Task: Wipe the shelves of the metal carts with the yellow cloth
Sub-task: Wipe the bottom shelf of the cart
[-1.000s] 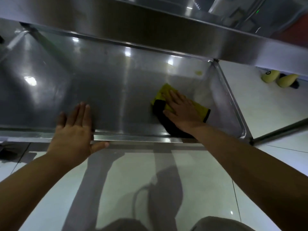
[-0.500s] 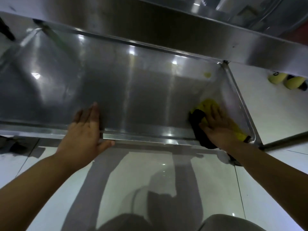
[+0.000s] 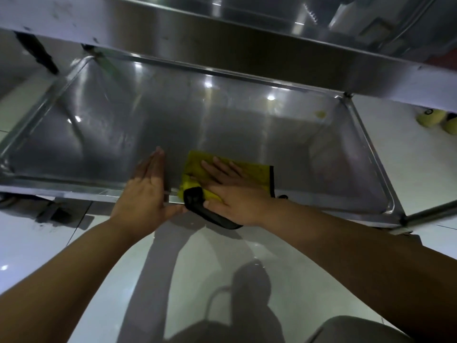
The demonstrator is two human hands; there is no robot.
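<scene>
The yellow cloth [image 3: 254,174], black on its underside, lies on the lower shelf [image 3: 247,134] of the metal cart, at the front rim near the middle. My right hand [image 3: 230,191] presses flat on it with straight fingers, and a folded black corner hangs over the rim. My left hand [image 3: 144,194] rests flat on the shelf's front rim just left of the cloth, fingers straight and together. A small yellowish spot [image 3: 321,114] shows near the shelf's far right corner.
The cart's upper shelf [image 3: 247,53] overhangs the back of the lower one. Two yellow-green objects [image 3: 430,118] lie on the white tiled floor [image 3: 400,154] at the right. A cart wheel [image 3: 61,214] stands below the front rim at the left.
My right hand has slid the cloth from the shelf's right front corner leftward to the middle of the front rim. My left hand stayed on the rim.
</scene>
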